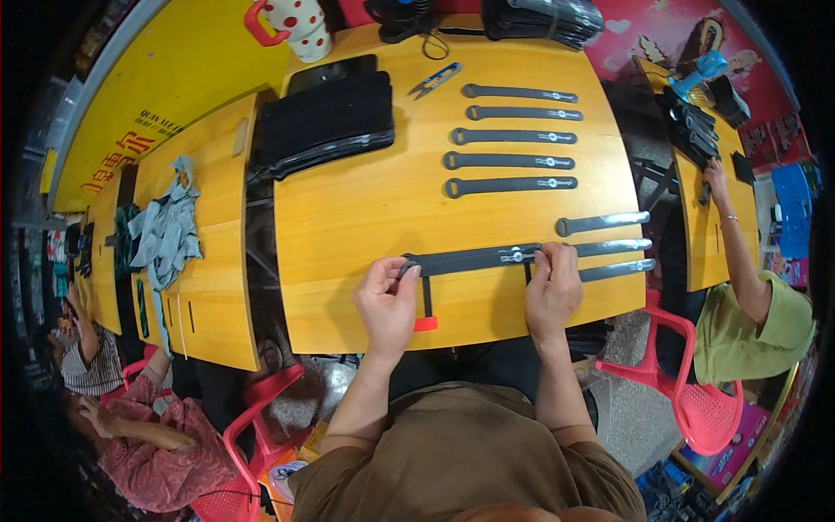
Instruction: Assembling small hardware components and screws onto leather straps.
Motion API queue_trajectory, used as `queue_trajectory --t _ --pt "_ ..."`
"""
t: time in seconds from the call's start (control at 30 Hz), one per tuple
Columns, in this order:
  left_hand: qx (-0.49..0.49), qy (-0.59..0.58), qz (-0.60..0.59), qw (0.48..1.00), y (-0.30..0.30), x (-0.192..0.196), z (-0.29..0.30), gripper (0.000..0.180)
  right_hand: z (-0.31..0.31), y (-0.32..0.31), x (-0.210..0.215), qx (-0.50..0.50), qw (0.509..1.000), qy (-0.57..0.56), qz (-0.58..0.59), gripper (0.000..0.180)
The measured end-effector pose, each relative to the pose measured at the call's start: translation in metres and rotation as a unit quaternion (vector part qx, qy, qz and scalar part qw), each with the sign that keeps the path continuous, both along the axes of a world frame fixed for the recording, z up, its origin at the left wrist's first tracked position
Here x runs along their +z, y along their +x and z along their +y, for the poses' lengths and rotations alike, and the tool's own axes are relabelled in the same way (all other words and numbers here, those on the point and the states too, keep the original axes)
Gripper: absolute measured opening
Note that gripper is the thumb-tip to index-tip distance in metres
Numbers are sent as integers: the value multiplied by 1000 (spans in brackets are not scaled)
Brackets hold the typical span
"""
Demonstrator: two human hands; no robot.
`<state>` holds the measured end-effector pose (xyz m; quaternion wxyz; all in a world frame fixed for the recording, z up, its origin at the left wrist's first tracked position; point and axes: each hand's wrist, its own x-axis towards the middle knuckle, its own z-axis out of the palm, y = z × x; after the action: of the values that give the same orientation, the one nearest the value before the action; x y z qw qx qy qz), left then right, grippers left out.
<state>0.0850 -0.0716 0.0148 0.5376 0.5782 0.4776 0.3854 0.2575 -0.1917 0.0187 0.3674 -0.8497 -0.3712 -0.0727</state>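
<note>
A dark strap (470,262) with a white print near its right end is stretched level over the front of the table. At its left end, my left hand (385,304) pinches it between thumb and fingers. My right hand (554,291) grips the other end beside the print. Below the strap, a narrow dark strip ends in a red piece (424,324) near the table edge. Close to my right hand lie three similar straps (602,224), partly glossy, the lower two partly covered by that hand. Farther back, several straps with looped left ends (513,137) lie in a column.
Thread snips (435,81) lie beside a stack of black fabric pieces (329,122). A polka-dot tumbler (300,28) and a bagged dark bundle (544,19) stand at the back. Grey cloth (170,230) covers part of the left table. People sit on both sides; a pink chair (670,370) is at right.
</note>
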Motion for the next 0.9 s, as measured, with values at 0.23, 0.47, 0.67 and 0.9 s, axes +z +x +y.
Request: queue_trajectory --t 0.23,0.47,0.67,0.9 --pt "-9 40 12 999 -2 -12 -1 20 0 -1 1 -7 1000 -21 -14 9" --pt "0 44 31 999 -9 -13 1 21 3 -3 4 -12 999 -29 -18 8" --pt "-2 28 22 999 -8 -10 1 20 4 -3 1 -13 999 -36 -27 8" --pt "-4 48 36 998 -4 -8 1 19 4 -4 5 -14 999 -44 -29 7"
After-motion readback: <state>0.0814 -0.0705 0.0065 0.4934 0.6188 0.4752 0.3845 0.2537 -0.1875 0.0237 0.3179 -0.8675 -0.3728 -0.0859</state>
